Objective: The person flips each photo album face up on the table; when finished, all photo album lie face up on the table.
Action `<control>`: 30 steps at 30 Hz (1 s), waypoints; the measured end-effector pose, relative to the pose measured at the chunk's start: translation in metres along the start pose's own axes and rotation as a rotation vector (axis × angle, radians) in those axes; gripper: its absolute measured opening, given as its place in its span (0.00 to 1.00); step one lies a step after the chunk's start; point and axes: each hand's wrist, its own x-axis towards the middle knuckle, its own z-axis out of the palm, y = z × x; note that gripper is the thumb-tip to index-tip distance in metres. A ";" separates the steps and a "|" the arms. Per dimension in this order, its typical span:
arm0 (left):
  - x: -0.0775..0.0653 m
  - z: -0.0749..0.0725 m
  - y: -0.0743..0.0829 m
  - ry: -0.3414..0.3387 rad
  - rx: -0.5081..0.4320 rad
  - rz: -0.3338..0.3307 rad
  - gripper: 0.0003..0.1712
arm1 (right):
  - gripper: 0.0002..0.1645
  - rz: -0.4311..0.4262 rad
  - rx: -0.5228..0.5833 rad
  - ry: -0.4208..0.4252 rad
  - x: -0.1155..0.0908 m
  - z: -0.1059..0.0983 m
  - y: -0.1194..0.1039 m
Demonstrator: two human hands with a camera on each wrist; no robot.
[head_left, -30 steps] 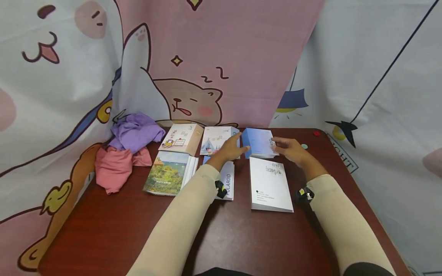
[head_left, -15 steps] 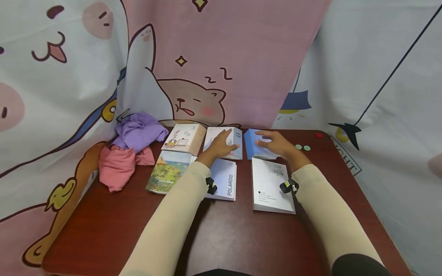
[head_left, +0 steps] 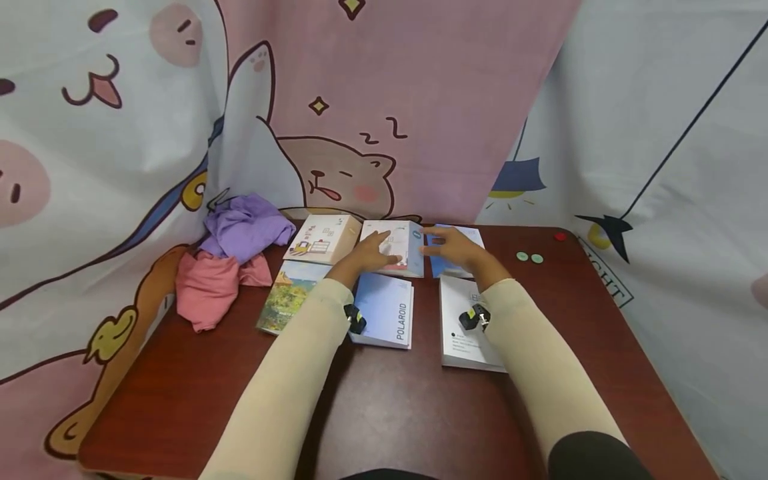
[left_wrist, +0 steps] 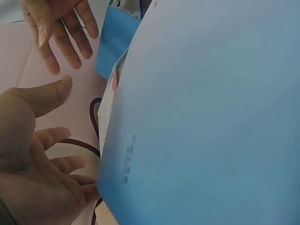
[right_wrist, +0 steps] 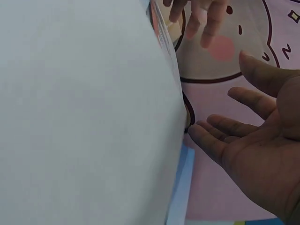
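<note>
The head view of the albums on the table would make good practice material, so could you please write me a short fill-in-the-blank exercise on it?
1. The front-row blue album bears the printed word ____.
2. The cloth in front of the purple cloth is coloured ____.
3. The hand partly hiding the back-row blue album is the person's ____ hand.
4. The number of pale green discs on the table is ____.

Missing words: POLAROID; pink; right; two.

Head view looks forward-down; close wrist views share both hands point(left_wrist: 47, 178) point(right_wrist: 265, 145).
</note>
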 end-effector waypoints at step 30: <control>-0.001 0.010 -0.017 -0.047 -0.126 -0.071 0.57 | 0.58 0.087 0.034 -0.190 0.009 0.017 0.002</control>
